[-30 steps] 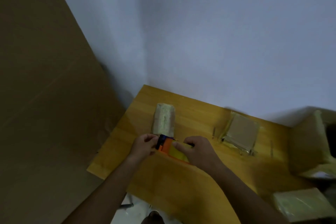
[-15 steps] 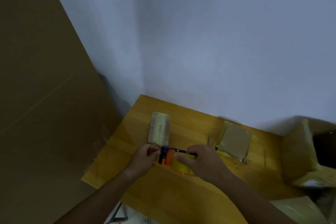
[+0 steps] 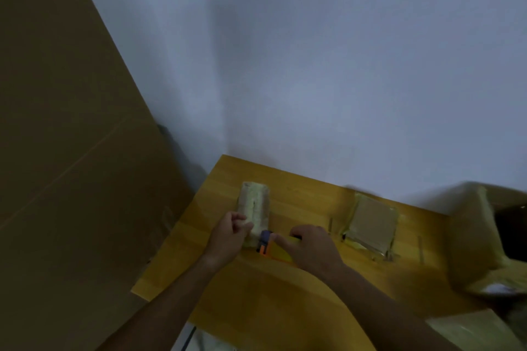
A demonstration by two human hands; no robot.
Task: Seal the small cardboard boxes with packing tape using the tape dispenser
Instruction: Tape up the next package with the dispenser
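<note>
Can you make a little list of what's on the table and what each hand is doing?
table: wooden table against a white wall
long box: taped box, far left
flat box: square box, on the right
tool: orange tape dispenser, at the long box's near end
left hand: left hand at the long box's near end, grip unclear
right hand: right hand holds the dispenser

My table is honey-yellow wood. The dispenser shows orange with a blue-purple head and yellowish tape. The box looks pale cream; another box is dull brown under yellowish tape. The wall is bluish white, and the cardboard sheet is plain brown.
</note>
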